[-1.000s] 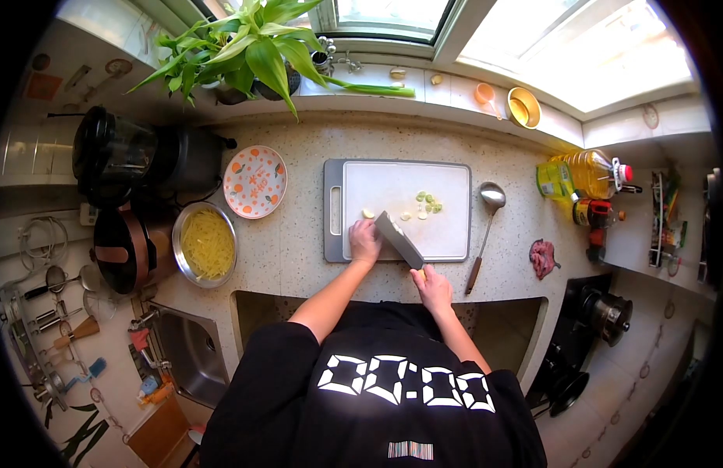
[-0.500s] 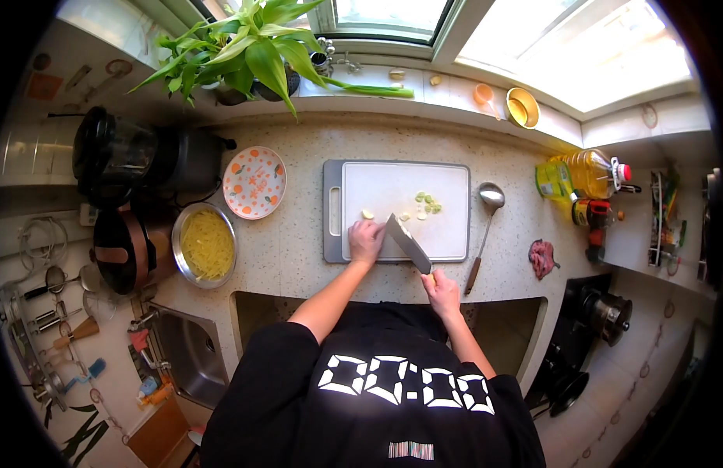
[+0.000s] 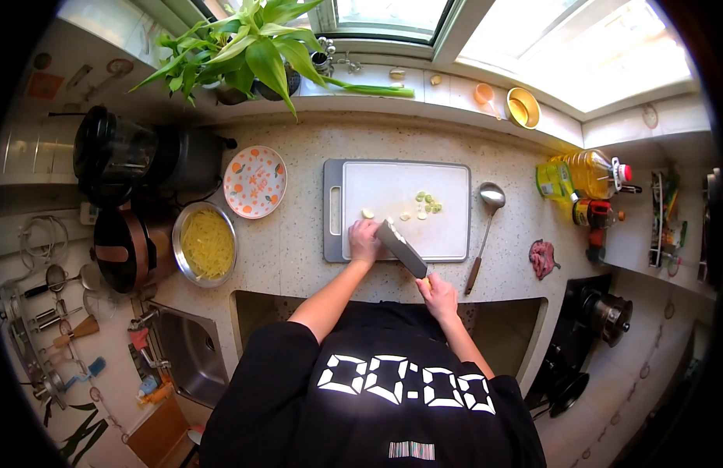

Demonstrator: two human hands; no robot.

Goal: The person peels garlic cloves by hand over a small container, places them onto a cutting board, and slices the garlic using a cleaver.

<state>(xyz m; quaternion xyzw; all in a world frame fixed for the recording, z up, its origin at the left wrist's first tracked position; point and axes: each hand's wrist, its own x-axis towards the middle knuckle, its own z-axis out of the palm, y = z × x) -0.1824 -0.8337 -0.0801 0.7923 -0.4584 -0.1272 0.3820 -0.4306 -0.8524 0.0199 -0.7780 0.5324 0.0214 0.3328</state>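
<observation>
The right grip (image 3: pixel 438 293) wraps around the knife (image 3: pixel 404 251); the left grip (image 3: pixel 364 241) is just left of it, over the cutting board (image 3: pixel 400 183), its hold unclear.

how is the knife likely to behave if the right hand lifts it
The knife is probably stiff, given its broad blade. Held by the right hand at one end, it may feel blade-heavy. Pale pieces on the blade might drop off.

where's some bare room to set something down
Bare: speckled counter between the long-handled metal ladle and red-capped yellow oil bottle; the far left corner of the grey-edged white cutting board. Crowded: the board's near edge, with the left hand and grey-bladed knife in the right hand.
</observation>
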